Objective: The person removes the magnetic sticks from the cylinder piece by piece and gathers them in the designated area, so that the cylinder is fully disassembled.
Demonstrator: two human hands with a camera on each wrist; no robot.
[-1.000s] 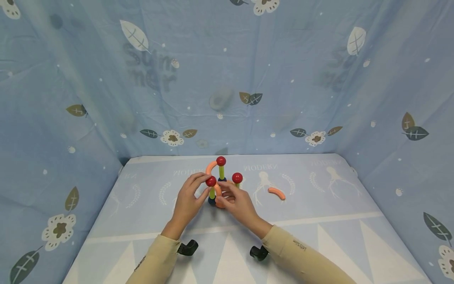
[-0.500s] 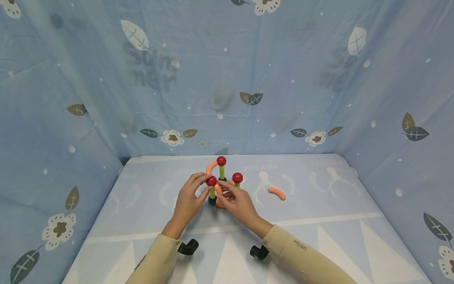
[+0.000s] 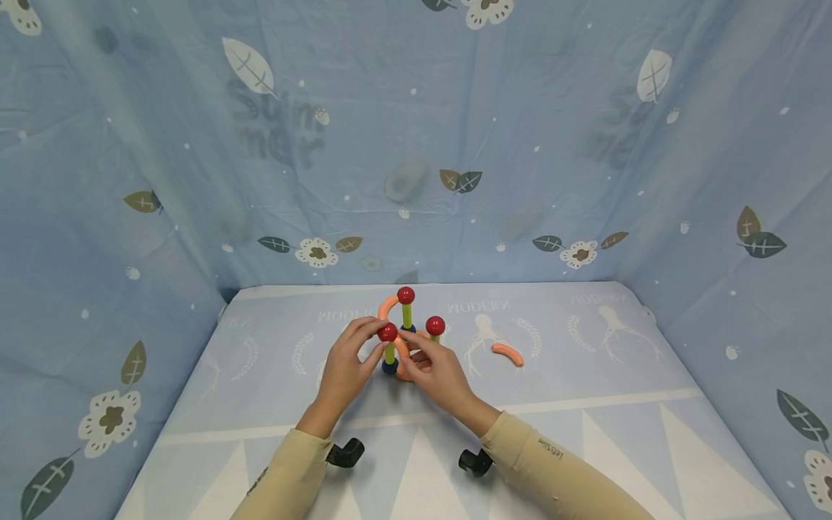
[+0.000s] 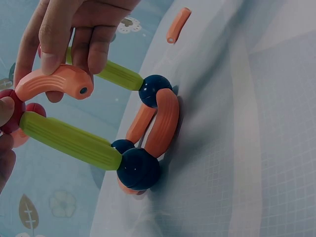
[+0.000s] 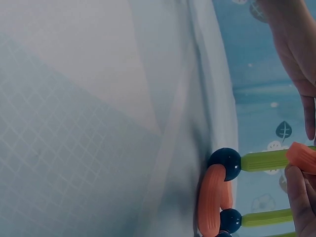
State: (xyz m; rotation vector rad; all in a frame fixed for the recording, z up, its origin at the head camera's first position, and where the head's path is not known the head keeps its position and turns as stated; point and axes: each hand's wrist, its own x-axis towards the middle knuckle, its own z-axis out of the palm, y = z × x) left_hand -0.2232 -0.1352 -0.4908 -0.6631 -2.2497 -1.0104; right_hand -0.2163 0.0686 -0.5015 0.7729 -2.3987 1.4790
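On the table stands a magnetic construction frame: upright green sticks [image 4: 71, 140] on dark blue balls [image 4: 139, 169], topped with red balls, with curved orange sticks joining the base. My left hand [image 3: 347, 368] grips the nearest red ball [image 3: 387, 332] between thumb and fingers. My right hand [image 3: 445, 375] pinches a curved orange stick [image 4: 54, 81] beside it. In the left wrist view one end of this stick meets the red ball, and its other end, showing a round metal face, points free. Another curved orange stick [image 3: 388, 307] reaches the back red ball [image 3: 406, 295].
A loose curved orange stick [image 3: 508, 354] lies on the table [image 3: 585, 375] to the right of the frame. A third red ball [image 3: 435, 326] tops the right-hand upright. Black wrist mounts show under both sleeves. Blue patterned curtains [image 3: 416, 144] close in the back and sides.
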